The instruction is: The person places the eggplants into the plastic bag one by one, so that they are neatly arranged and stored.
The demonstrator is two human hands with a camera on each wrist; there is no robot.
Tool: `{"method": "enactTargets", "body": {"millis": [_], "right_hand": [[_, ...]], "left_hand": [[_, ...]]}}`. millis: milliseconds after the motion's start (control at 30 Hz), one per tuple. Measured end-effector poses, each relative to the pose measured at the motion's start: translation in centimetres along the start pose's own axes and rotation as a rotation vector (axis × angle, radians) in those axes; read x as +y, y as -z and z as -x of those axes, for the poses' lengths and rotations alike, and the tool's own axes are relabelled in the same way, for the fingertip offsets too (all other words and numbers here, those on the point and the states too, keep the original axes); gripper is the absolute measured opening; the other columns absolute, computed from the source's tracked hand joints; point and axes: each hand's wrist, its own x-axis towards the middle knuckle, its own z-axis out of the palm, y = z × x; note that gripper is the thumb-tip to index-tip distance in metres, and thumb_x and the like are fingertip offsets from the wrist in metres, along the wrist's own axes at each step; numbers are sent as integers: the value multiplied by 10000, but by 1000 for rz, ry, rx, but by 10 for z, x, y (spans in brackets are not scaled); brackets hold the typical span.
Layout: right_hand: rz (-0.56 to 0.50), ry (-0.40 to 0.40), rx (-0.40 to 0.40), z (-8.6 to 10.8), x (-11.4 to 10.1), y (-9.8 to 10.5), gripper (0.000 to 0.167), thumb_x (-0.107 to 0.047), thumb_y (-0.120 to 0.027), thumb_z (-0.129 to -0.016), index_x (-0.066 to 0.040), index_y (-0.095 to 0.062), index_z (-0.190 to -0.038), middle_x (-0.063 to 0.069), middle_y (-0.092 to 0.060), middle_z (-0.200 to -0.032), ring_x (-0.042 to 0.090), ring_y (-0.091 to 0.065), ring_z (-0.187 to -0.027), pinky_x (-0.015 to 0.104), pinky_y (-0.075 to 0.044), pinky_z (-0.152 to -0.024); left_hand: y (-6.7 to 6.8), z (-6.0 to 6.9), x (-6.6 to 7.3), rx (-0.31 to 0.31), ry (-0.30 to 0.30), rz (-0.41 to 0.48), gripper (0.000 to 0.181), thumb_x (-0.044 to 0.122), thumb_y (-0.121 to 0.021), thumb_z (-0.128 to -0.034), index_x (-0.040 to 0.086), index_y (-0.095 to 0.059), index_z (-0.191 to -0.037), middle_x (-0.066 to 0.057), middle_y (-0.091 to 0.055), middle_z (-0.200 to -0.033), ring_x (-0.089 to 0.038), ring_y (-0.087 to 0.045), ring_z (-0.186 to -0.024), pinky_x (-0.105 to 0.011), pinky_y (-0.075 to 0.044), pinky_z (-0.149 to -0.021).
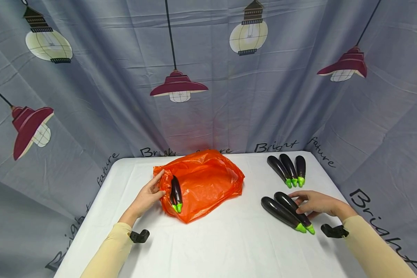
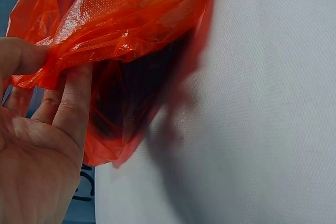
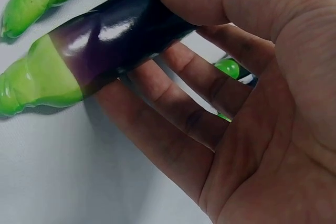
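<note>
The right hand (image 1: pixel 319 202) loosely grasps a glossy dark purple eggplant (image 1: pixel 289 202), its thumb laid over the body and its fingers set against the other side, above the bright green stem end. A second eggplant (image 1: pixel 279 212) lies just beside it on the left, and both slant across the white tabletop (image 1: pixel 222 243) with their green ends towards the person. Farther back, near the right edge, three more eggplants (image 1: pixel 287 168) lie close together in a row, green ends also facing the person.

On the left, the left hand (image 1: pixel 146 199) pinches the edge of a crinkled orange-red plastic bag (image 1: pixel 212 181) between thumb and fingers, lifting it from the tabletop. Two eggplants (image 1: pixel 177 193) show at the bag's left end, near the held edge. Behind the tabletop hangs a grey-blue curtain (image 1: pixel 118 77) printed with lamps and lettering.
</note>
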Motion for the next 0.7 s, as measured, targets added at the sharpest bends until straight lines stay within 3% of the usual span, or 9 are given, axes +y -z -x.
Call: {"method": "enactTargets", "body": {"millis": [400, 700], "right_hand": [[-20, 119, 45, 0, -22, 12, 756, -103, -747, -912, 48, -355, -1541, 305, -437, -1360, 312, -625, -1049, 517, -587, -816], [-14, 206, 41, -11, -56, 3, 740, -127, -748, -924, -9, -379, -1555, 274, -452, -1366, 300, -614, -1077, 463, -592, -823]], "left_hand": [[0, 0, 1, -2, 4, 4, 813, -46, -600, -978, 271, -255, -1643, -149, -211, -1675, -368, -381, -1434, -242, -507, -963], [0, 1, 1, 4, 8, 5, 807, -58, -600, -973, 260, -275, -1640, -148, -175, -1683, -380, -410, -1413, -260, -519, -955]]}}
